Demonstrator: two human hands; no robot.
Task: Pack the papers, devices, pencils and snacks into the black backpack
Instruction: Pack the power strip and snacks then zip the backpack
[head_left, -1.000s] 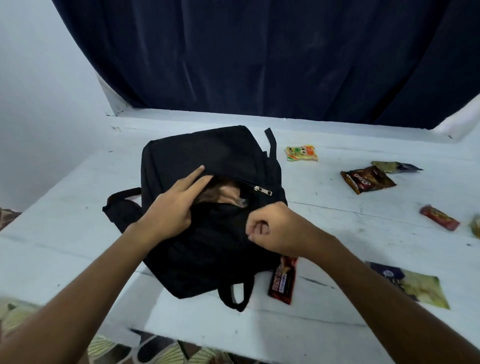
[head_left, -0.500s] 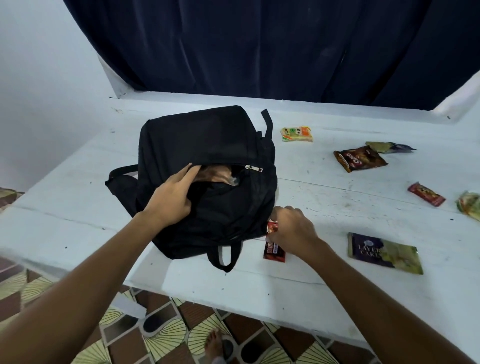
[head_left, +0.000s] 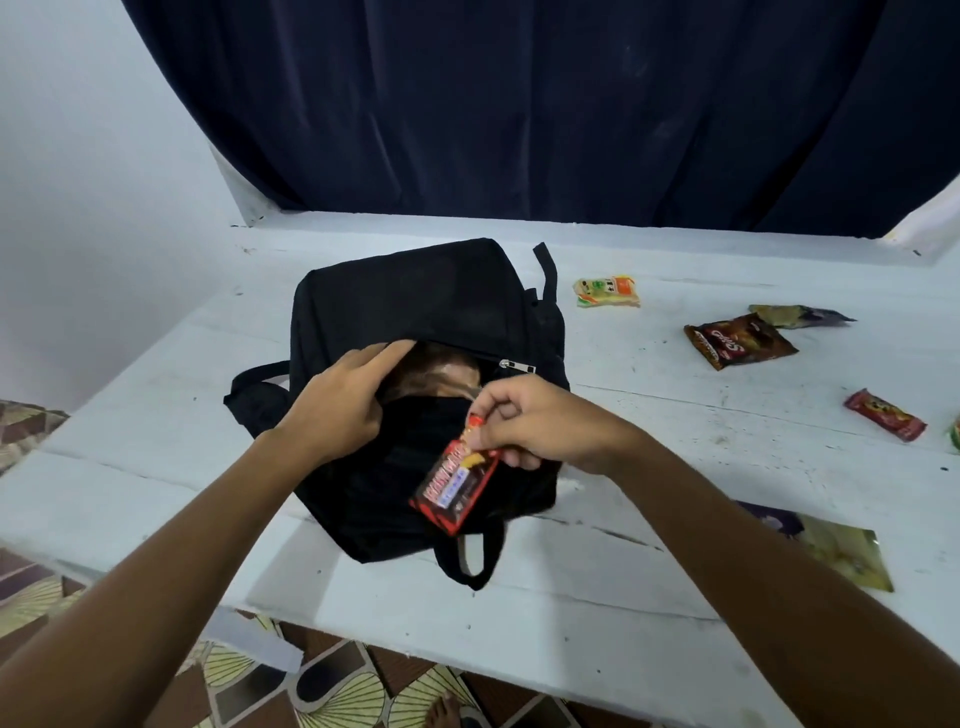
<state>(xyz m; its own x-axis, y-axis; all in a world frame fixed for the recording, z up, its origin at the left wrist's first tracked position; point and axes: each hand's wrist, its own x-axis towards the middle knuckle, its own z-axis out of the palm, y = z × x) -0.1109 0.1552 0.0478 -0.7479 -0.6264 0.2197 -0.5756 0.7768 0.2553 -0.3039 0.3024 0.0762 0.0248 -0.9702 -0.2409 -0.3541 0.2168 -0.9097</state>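
Observation:
The black backpack (head_left: 415, 301) lies flat on the white table (head_left: 649, 597), its front pocket unzipped with a brownish packet (head_left: 436, 371) showing inside. My left hand (head_left: 337, 400) grips the near edge of that pocket opening and holds it apart. My right hand (head_left: 535, 426) pinches one end of a red and black snack bar (head_left: 456, 486), which hangs tilted over the backpack's front, just right of the opening.
Loose snacks lie to the right: a yellow-green packet (head_left: 607, 292), a dark red bag (head_left: 740, 340) beside a purple-yellow pouch (head_left: 800, 315), a red bar (head_left: 884, 414) and a purple-yellow cake packet (head_left: 836, 551). A dark curtain (head_left: 519, 104) hangs behind. Patterned floor (head_left: 337, 691) shows below the table edge.
My right hand went down to the table beside the backpack, picked up the red and black snack bar and lifted it over the bag. My left hand kept hold of the pocket edge.

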